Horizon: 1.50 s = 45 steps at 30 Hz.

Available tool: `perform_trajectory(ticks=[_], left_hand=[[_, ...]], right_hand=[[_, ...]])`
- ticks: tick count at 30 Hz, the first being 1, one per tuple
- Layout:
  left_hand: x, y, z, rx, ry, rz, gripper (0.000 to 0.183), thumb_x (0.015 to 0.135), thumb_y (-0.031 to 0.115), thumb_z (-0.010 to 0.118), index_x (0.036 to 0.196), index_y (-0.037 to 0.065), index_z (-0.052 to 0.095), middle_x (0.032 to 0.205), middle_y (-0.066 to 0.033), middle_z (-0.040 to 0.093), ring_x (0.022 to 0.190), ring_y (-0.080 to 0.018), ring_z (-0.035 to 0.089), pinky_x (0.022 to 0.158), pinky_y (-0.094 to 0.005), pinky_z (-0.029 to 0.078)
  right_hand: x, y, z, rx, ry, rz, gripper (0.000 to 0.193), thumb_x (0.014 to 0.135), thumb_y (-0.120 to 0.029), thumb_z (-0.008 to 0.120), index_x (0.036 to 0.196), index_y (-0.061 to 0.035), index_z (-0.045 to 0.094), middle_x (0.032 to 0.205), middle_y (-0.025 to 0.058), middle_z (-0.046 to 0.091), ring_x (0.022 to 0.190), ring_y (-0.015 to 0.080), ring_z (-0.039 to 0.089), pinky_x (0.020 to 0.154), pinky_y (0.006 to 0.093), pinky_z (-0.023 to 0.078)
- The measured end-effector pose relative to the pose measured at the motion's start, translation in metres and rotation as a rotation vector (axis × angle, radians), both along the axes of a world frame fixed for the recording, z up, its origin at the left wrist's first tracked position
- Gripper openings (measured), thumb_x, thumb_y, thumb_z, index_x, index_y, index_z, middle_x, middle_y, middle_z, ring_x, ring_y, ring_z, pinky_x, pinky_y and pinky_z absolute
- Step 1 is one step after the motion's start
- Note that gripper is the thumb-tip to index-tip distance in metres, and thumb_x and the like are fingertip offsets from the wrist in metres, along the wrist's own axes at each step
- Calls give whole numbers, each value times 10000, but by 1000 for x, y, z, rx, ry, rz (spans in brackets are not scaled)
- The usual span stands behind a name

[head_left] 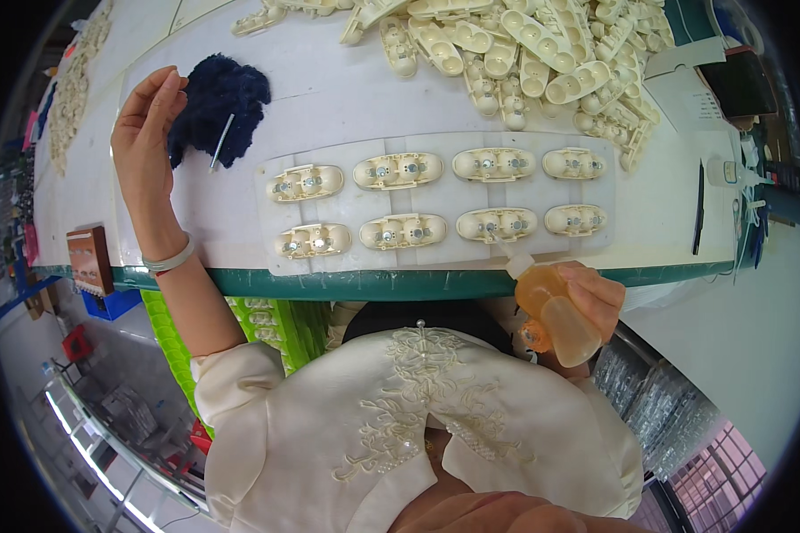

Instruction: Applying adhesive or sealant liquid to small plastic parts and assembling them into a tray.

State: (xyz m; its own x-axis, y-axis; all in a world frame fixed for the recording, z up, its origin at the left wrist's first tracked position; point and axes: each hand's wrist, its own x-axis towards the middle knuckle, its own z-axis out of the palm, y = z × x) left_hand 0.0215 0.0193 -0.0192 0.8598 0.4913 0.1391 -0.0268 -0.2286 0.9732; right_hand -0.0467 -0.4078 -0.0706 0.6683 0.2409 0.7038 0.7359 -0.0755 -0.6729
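Note:
My right hand [596, 298] is closed around a squeeze bottle [542, 293] with amber liquid inside. The bottle is tilted, and its thin pale nozzle reaches a cream plastic oval part [516, 220] in the near row; whether the tip touches it I cannot tell. Several such parts, each with rounded domes and small shiny metal spots, sit in two rows on a whitish tray [400, 200]. Raised over the table's left side, my left hand [147, 120] has thumb and fingertips pressed together beside a dark blue fluffy cloth [231, 93]. Anything between those fingertips is too small to make out.
A thin metal rod [222, 140] lies on the cloth. Loose cream parts [542, 53] are heaped at the far right. A small white bottle [724, 172] and a black stick [699, 209] lie at the right. The table has a green front edge [347, 283]; a wooden block [90, 260] stands left.

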Motion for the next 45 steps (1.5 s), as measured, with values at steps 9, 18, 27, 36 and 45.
perform_trajectory(ticks=[9, 18, 27, 36, 45], left_hand=[[3, -1, -1, 1, 10, 8, 222, 832, 124, 634, 1019, 5, 624, 913, -64, 632, 823, -98, 576, 755, -197, 453], [3, 1, -2, -8, 32, 11, 222, 829, 115, 637, 1022, 8, 620, 906, -56, 630, 782, -85, 563, 735, -191, 449], [3, 4, -5, -6, 46, 11, 220, 837, 98, 625, 1036, 7, 612, 930, -59, 625, 815, -92, 573, 748, -190, 456], [6, 3, -10, -6, 32, 7, 210, 833, 98, 629, 1021, 5, 619, 905, -52, 628, 776, -84, 563, 726, -183, 449], [1, 11, -6, 25, 36, -3, 213, 833, 108, 632, 1023, 12, 620, 922, -51, 624, 798, -83, 564, 736, -184, 443]], right_hand=[[-3, -25, -7, -46, 17, 35, 490, 725, -67, 710, 1119, 28, 434, 1058, 156, 438, 786, 298, 588, 673, 387, 530], [-1, -20, 3, -135, 46, -12, 400, 692, 38, 692, 1042, 71, 500, 1012, 212, 485, 772, 323, 600, 651, 391, 535], [-6, -19, -13, 128, 7, -122, 348, 684, 42, 694, 996, 79, 544, 1026, 212, 500, 789, 333, 609, 658, 397, 536], [0, -34, -4, -45, 66, -15, 413, 716, -10, 691, 1068, 46, 482, 1046, 172, 467, 847, 319, 583, 692, 413, 524], [-2, -50, -14, -5, -29, -251, 533, 757, -221, 713, 1134, 2, 410, 982, 159, 438, 744, 246, 548, 590, 359, 523]])
